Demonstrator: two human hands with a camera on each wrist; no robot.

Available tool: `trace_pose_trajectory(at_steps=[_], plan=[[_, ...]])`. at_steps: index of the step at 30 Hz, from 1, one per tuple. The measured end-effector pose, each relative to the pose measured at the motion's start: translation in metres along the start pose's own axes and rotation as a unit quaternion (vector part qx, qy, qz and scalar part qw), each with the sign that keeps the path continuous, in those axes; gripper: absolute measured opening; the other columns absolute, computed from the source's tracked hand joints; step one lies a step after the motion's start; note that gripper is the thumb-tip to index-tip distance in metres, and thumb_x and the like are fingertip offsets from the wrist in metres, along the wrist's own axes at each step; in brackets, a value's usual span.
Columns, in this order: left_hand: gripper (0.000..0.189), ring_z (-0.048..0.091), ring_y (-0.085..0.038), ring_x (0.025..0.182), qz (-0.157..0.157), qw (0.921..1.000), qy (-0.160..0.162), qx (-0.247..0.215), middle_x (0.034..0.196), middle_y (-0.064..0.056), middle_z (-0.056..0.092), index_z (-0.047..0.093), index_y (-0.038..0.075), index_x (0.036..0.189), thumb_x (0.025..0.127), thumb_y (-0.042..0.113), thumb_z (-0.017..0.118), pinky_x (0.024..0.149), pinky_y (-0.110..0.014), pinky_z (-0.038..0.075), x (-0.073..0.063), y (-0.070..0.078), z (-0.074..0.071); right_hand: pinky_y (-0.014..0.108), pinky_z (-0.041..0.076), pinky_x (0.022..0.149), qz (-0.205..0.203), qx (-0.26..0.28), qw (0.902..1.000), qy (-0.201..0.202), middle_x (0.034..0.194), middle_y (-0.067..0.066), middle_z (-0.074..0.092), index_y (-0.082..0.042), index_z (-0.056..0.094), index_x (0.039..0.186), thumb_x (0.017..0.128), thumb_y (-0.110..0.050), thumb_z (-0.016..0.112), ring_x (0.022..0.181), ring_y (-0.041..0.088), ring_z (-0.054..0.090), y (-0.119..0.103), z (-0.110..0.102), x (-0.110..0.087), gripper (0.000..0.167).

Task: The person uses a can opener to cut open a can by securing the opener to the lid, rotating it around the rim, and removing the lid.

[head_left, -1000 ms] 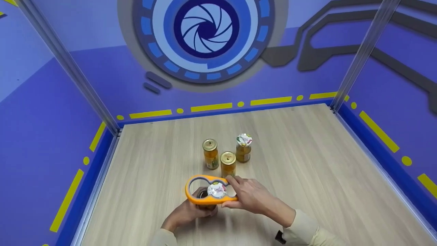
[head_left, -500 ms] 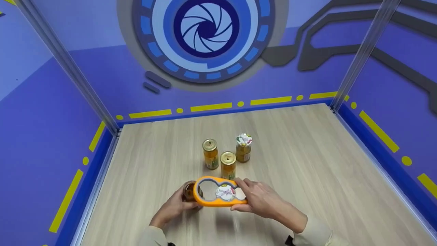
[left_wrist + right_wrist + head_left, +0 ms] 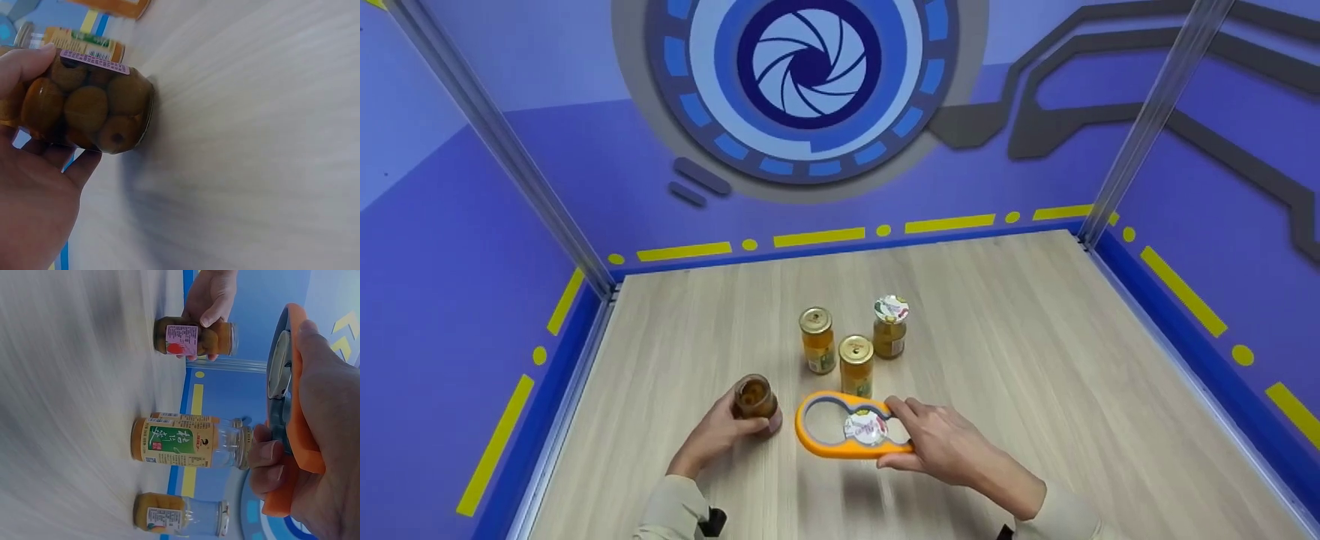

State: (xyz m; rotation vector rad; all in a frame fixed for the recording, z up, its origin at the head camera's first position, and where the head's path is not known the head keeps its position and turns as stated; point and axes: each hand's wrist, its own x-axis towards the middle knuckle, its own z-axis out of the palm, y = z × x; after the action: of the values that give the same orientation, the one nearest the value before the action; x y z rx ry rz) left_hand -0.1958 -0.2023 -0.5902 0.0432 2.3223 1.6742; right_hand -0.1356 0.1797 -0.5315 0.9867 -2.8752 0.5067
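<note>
My left hand (image 3: 712,437) grips a glass jar (image 3: 755,403) with its mouth uncovered, left of centre on the table. Dark round fruits (image 3: 86,108) fill the jar in the left wrist view, and a pink label (image 3: 181,338) shows in the right wrist view. Whether its base touches the table I cannot tell. My right hand (image 3: 952,442) holds an orange jar opener (image 3: 840,451) by its narrow end, above the table. A white patterned lid (image 3: 865,427) sits in the opener's middle opening, its underside facing the table.
Behind my hands stand two gold-lidded jars (image 3: 817,341) (image 3: 856,367) of orange contents and a jar with a white patterned lid (image 3: 890,330). The front gold-lidded jar is just beyond the opener. Blue-purple walls (image 3: 735,225) border the wooden table (image 3: 997,337).
My left hand has moved left with the jar, out from under the opener. My right hand has shifted slightly right with the opener and the lid in it. The standing jars stay put.
</note>
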Motion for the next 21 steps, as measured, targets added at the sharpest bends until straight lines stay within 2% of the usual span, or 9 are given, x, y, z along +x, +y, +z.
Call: trace_pose_trajectory(at_steps=[6,12,16,21], plan=[[0.085,0.043,-0.037,0.142,0.01,0.9994,0.032,0.002,0.149,-0.019,0.052,0.037,0.003,0.157,0.087,0.015,0.083,0.119,-0.059,0.025,0.01,-0.002,-0.013,0.032,0.05,0.06,0.006,0.001,1.0,-0.007,0.094,-0.002,0.059,-0.011,0.051,0.137,0.09,-0.079,0.051,0.065,0.008,0.047,0.0,0.0,-0.002,0.083],[0.077,0.046,-0.035,0.138,0.011,0.9975,0.069,-0.009,0.146,-0.019,0.053,0.04,0.006,0.155,0.09,0.016,0.081,0.118,-0.055,0.03,0.019,-0.006,-0.025,0.032,0.051,0.059,-0.01,-0.002,0.9999,0.01,0.093,-0.001,0.06,-0.011,0.051,0.135,0.09,-0.077,0.054,0.066,0.009,0.049,-0.001,0.001,-0.003,0.08],[0.077,0.044,-0.037,0.139,0.019,0.9946,0.101,-0.008,0.146,-0.022,0.052,0.039,0.004,0.155,0.092,0.019,0.08,0.118,-0.054,0.03,0.026,-0.008,-0.029,0.031,0.051,0.059,-0.007,0.005,0.9999,0.006,0.094,0.0,0.061,-0.01,0.052,0.135,0.09,-0.077,0.055,0.066,0.009,0.049,0.0,0.001,-0.004,0.081],[0.081,0.041,-0.039,0.142,0.008,0.99,0.141,-0.002,0.151,-0.024,0.045,0.032,0.003,0.158,0.094,0.019,0.078,0.118,-0.056,0.029,0.036,-0.01,-0.028,0.032,0.05,0.059,0.01,0.014,0.9997,-0.016,0.096,0.001,0.062,-0.011,0.051,0.136,0.089,-0.079,0.053,0.067,0.009,0.05,0.0,0.0,-0.004,0.084]])
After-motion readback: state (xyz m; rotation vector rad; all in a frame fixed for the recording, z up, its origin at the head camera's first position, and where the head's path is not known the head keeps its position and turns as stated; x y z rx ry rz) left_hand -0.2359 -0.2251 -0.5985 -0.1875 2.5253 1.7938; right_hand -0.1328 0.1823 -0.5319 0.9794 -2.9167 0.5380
